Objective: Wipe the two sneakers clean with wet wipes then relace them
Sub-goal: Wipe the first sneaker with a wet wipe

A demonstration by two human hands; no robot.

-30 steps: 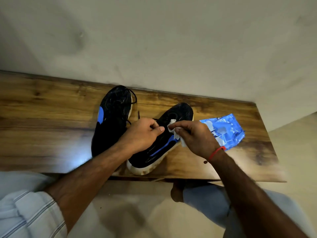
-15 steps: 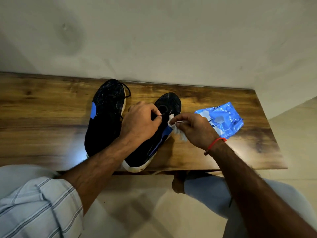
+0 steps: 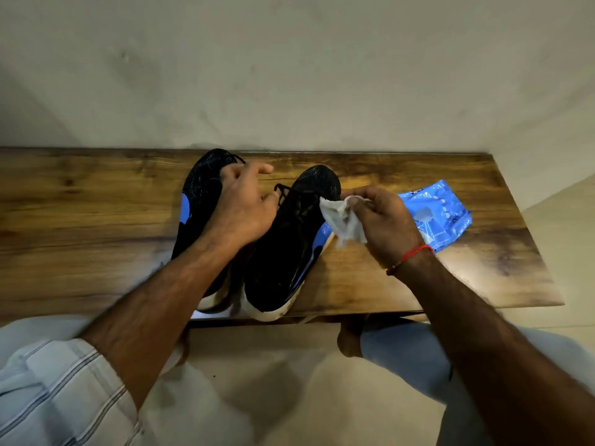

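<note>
Two black sneakers with blue side patches and white soles stand side by side on the wooden table, toes towards the wall. My left hand hovers between them, partly over the left sneaker, its fingers loosely spread and holding nothing. It is slightly blurred. The right sneaker stands upright with its black laces loose over the tongue. My right hand pinches a crumpled white wet wipe just beside that sneaker's outer side, near the blue patch.
A blue pack of wet wipes lies on the table right of my right hand. A plain wall runs along the table's far edge. The sneakers' heels reach the near edge, with my knees below it. The table ends at the right.
My left hand has let go of the right sneaker and opened, lifting towards the left sneaker. The right sneaker now stands straight beside the other. My right hand drew the wipe off to its side.
</note>
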